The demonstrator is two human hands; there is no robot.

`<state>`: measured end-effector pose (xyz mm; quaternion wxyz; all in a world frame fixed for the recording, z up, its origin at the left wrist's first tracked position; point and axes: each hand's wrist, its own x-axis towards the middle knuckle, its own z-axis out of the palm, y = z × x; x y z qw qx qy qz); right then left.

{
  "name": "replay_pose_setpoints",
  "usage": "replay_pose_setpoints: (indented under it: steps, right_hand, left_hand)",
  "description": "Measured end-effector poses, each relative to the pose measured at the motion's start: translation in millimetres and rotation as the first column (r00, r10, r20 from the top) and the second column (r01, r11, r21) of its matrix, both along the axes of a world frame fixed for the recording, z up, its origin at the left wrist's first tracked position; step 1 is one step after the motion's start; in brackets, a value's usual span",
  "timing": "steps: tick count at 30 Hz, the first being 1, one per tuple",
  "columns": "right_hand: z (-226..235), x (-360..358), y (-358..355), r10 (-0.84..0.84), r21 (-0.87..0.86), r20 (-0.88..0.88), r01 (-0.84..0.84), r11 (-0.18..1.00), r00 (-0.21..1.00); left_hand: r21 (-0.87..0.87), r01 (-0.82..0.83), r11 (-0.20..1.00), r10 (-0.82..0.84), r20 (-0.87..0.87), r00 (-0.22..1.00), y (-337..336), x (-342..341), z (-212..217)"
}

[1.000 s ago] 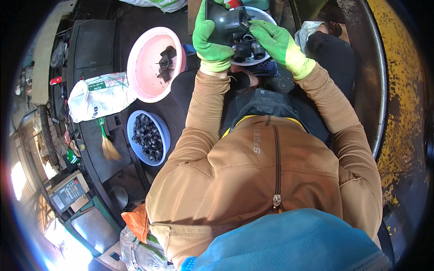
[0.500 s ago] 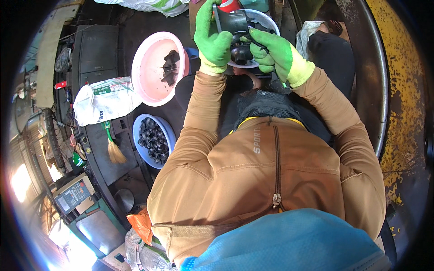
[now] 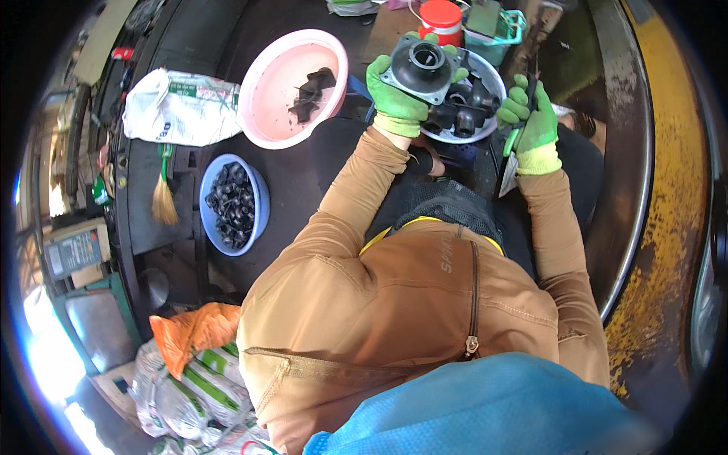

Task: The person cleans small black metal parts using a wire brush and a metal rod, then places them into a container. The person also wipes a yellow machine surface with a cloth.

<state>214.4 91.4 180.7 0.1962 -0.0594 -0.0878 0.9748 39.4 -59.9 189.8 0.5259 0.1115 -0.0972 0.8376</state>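
My left hand [image 3: 398,102], in a green glove, grips a black flanged plastic part [image 3: 426,67] with a square plate and a round collar facing up. My gloved right hand [image 3: 535,117] is closed around a knife [image 3: 507,176]; its pale blade points down below the fist and a bit of green handle shows. A thin dark piece also sticks up above that fist; what it is, I cannot make out. Between the hands and below the flanged part stands a pale basin [image 3: 493,130] with several black plastic pipe fittings [image 3: 472,102].
A pink basin [image 3: 262,129] with dark scraps is on the left. Nearer stands a blue basin [image 3: 262,216] of small black parts. A red-lidded jug [image 3: 441,23] and a teal basket [image 3: 489,51] are beyond my hands. A metal edge [image 3: 646,189] runs along the right.
My hands have moved apart; the right hand has drawn away from the flanged part to the right. In my left hand the part has turned, its round opening now facing up. The view has shifted.
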Motion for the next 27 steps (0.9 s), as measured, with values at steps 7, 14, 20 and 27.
replay_pose_setpoints:
  steps: [7, 14, 20, 27]
  right_hand:
    - [7, 2, 2, 0.033, 0.127, 0.192, -0.058, 0.99, 0.981]
    - [13, 12, 8, 0.044, 0.325, 0.281, -0.138, 0.935, 0.959]
    - [4, -4, 1, 0.124, 0.298, 0.434, -0.273, 0.915, 0.892]
    - [-7, -10, -14, 0.211, 0.286, 0.531, -0.408, 0.867, 0.821]
  left_hand:
    - [-0.466, -0.762, 0.449, 0.23, -0.764, 0.603, -60, -38, 21]
    - [0.635, -0.754, -0.165, -0.731, -0.592, -0.338, -331, -78, -56]
    - [-0.104, -0.972, -0.21, -0.959, 0.217, 0.184, -485, -7, -178]
    - [0.244, -0.799, -0.549, -0.775, 0.208, 0.596, -569, -55, -190]
